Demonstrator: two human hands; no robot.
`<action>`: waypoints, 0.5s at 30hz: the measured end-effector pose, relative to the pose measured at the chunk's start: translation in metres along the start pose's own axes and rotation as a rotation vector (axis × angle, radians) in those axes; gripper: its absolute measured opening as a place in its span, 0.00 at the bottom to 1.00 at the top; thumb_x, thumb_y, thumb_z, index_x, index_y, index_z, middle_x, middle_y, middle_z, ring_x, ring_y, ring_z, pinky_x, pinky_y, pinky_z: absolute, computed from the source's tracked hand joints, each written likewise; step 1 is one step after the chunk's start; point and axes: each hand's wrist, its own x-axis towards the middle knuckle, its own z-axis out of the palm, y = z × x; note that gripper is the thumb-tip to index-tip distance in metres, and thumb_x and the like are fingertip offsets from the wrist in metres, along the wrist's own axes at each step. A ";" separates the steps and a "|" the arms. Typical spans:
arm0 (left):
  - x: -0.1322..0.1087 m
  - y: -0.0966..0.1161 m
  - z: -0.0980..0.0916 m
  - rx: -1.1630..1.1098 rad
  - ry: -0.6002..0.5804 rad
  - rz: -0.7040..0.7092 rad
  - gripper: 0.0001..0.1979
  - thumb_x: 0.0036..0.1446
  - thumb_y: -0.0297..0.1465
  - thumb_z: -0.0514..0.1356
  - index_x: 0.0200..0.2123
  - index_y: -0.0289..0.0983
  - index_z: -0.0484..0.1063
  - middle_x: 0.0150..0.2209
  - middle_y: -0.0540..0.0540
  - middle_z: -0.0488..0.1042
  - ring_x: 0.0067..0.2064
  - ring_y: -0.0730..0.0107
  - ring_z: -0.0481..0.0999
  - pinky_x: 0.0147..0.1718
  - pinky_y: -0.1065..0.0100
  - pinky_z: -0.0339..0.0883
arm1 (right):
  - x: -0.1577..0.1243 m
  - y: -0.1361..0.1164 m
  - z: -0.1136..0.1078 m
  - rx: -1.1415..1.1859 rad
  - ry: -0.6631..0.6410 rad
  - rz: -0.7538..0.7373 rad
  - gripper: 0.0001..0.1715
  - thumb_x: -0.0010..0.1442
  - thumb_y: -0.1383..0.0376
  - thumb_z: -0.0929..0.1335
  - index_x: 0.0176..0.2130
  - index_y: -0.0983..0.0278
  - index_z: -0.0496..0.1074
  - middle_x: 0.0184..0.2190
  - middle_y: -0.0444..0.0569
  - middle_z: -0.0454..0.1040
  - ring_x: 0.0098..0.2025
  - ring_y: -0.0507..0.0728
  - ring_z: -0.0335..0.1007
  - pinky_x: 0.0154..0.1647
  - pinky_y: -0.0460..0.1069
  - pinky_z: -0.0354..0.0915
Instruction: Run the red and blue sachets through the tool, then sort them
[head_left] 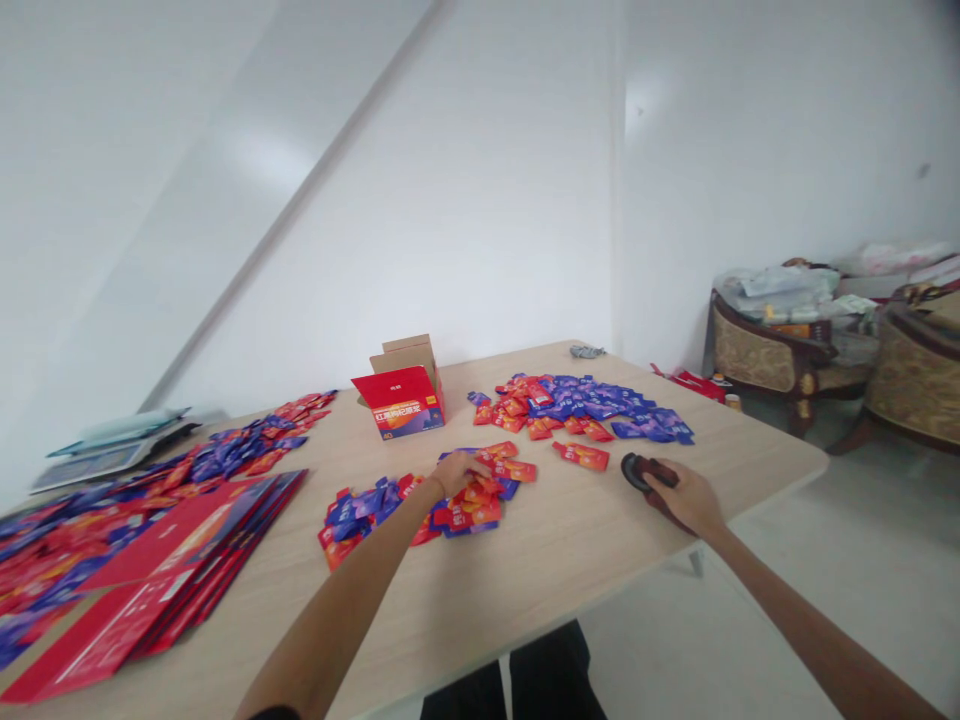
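Observation:
My left hand reaches into a near pile of small red and purple pouches. Its fingers are bent together at a red pouch, though the fingertips are partly lost among the pouches. Near the table's right edge, my right hand is wrapped round a dark brown tool with a round black end, resting on or just over the tabletop. One red spouted pouch lies alone between the two hands. Beyond it spreads a second pile of purple and red pouches.
An open red carton stands at the back of the table. Flattened cartons and a long heap of pouches cover the left side. A grey crumpled item lies at the far corner. Loaded armchairs stand right.

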 end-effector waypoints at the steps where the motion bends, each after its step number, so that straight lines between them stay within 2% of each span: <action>1: 0.000 -0.001 -0.001 -0.011 -0.025 0.013 0.21 0.48 0.19 0.58 0.41 0.41 0.82 0.43 0.50 0.83 0.50 0.62 0.80 0.57 0.61 0.69 | 0.000 0.000 0.000 0.003 0.001 -0.002 0.29 0.61 0.47 0.66 0.52 0.61 0.76 0.48 0.53 0.81 0.49 0.66 0.77 0.49 0.55 0.69; 5: -0.011 0.004 -0.013 -0.047 -0.035 0.033 0.23 0.51 0.20 0.58 0.48 0.42 0.80 0.51 0.49 0.81 0.55 0.60 0.77 0.59 0.61 0.67 | 0.001 0.000 0.000 0.011 0.014 -0.020 0.28 0.60 0.48 0.66 0.51 0.62 0.77 0.48 0.54 0.81 0.49 0.65 0.77 0.50 0.55 0.69; 7: -0.028 0.016 -0.019 -0.055 0.019 0.029 0.22 0.58 0.23 0.56 0.54 0.41 0.77 0.56 0.46 0.77 0.59 0.59 0.74 0.62 0.59 0.64 | 0.001 0.000 0.000 0.008 0.016 -0.024 0.27 0.60 0.48 0.66 0.51 0.61 0.77 0.48 0.54 0.81 0.49 0.65 0.77 0.50 0.54 0.69; 9: -0.056 0.035 -0.018 -0.072 0.057 0.042 0.20 0.65 0.29 0.54 0.58 0.41 0.73 0.59 0.45 0.74 0.62 0.59 0.71 0.63 0.59 0.61 | 0.000 -0.001 0.000 0.004 0.012 -0.019 0.27 0.61 0.48 0.66 0.52 0.61 0.77 0.49 0.54 0.81 0.50 0.65 0.77 0.49 0.55 0.69; 11: -0.093 0.058 -0.005 -0.127 0.026 0.087 0.20 0.66 0.37 0.57 0.59 0.43 0.72 0.60 0.45 0.74 0.61 0.58 0.72 0.62 0.60 0.63 | -0.001 -0.002 0.000 -0.002 0.007 -0.013 0.28 0.61 0.48 0.65 0.53 0.61 0.76 0.49 0.54 0.81 0.50 0.65 0.76 0.49 0.55 0.69; 12: -0.114 0.070 0.004 -0.146 -0.013 0.115 0.24 0.63 0.40 0.62 0.61 0.44 0.71 0.60 0.44 0.73 0.60 0.56 0.73 0.62 0.59 0.64 | -0.001 -0.003 0.000 -0.007 0.008 -0.012 0.28 0.61 0.48 0.65 0.53 0.61 0.76 0.49 0.54 0.80 0.50 0.65 0.76 0.49 0.55 0.69; 13: -0.134 0.081 0.015 -0.144 -0.001 0.127 0.27 0.59 0.43 0.65 0.61 0.45 0.71 0.59 0.44 0.74 0.59 0.54 0.74 0.61 0.58 0.66 | -0.001 -0.003 0.001 -0.015 0.011 -0.015 0.29 0.61 0.48 0.65 0.53 0.61 0.75 0.49 0.54 0.80 0.50 0.65 0.76 0.50 0.55 0.69; 15: -0.174 0.097 0.038 -0.116 -0.018 0.172 0.25 0.59 0.40 0.65 0.60 0.48 0.71 0.59 0.46 0.74 0.60 0.53 0.72 0.63 0.56 0.63 | -0.002 -0.003 0.001 -0.031 0.020 -0.023 0.29 0.61 0.48 0.64 0.53 0.61 0.75 0.49 0.54 0.80 0.51 0.65 0.76 0.50 0.55 0.69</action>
